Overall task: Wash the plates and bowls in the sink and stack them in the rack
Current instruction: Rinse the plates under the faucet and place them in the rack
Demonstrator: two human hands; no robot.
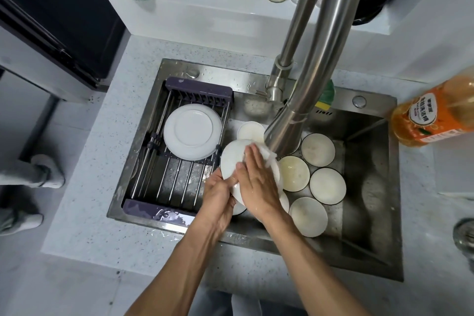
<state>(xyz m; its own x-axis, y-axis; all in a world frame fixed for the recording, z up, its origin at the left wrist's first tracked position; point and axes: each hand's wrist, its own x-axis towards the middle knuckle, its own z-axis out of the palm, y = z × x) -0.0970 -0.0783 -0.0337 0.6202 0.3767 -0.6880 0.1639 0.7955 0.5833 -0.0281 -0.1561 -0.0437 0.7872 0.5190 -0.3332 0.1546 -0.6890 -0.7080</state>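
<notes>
While water ran from the faucet (302,100), the sink (369,213) held your work: the rack (179,182) spanned its left side and carried a stack of white plates (192,132), upside down. Five bowls (318,149) lay on the sink floor, right of the spout. Your left hand (218,200) gripped the lower rim of a tilted plate (230,159) under the stream; your right hand (256,182) lay flat on its face, fingers straight.
</notes>
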